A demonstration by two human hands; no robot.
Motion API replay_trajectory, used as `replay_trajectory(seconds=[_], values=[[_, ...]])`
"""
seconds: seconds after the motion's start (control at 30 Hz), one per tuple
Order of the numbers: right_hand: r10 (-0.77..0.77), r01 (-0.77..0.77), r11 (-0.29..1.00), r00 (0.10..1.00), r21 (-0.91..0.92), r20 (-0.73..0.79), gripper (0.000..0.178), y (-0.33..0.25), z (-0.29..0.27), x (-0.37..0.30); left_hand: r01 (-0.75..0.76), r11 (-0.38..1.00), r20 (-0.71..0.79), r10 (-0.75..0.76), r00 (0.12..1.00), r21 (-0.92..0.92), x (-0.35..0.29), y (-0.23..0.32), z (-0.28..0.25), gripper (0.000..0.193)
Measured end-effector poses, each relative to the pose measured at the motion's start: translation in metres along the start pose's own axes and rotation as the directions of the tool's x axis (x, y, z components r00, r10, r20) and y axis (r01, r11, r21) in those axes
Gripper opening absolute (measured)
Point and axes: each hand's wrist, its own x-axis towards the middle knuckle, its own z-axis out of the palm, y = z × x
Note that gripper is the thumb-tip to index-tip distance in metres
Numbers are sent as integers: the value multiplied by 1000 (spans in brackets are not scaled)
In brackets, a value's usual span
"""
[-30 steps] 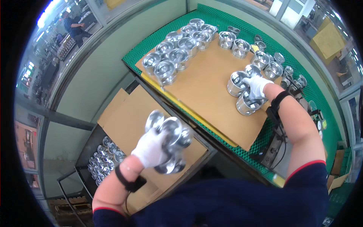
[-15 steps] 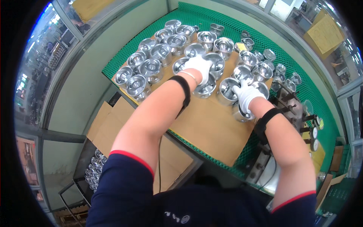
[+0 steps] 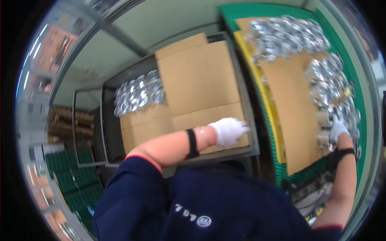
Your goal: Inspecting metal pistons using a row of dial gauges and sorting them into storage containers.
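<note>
Shiny metal parts (image 3: pixel 326 117) under right hand (image 3: pixel 337 129), grasping one, left hand (image 3: pixel 229 131) released over cardboard sheet (image 3: pixel 201 80)

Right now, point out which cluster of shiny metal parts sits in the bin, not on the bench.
The cluster at the left, in the dark bin beside the cardboard sheets; the others lie on the green-matted bench.

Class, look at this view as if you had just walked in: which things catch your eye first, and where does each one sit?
The shiny metal cup-shaped parts stand out first, crowded on the cardboard sheet over the green mat at the right. More metal parts gleam in a dark bin at the left, beside stacked cardboard sheets. The white-gloved left hand hovers over those sheets, while the right hand touches parts at the far right.
</note>
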Motion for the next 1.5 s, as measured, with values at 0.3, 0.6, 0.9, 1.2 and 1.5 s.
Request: replay_trajectory(seconds=[0.3,0.6,0.9,1.2,1.5], values=[[-90,66,946,994,-317,-62,64,-104,-70,-7,937,318,198,-919,342,-143,-374,-101,152,38],[-672,671,738,741,68,-15,39,-451,-49,-163,910,121,348,-897,271,-396,-517,-205,230,46],[-595,658,753,687,-9,417,42,-696,15,-179,907,3,293,-946,139,-420,-654,-241,317,45],[-708,706,704,688,79,160,66,-840,56,-87,921,135,30,-987,157,-365,-662,-239,319,20],[-730,710,683,662,173,166,94,-945,74,-23,884,213,-87,-977,194,-416,-661,-246,319,17]])
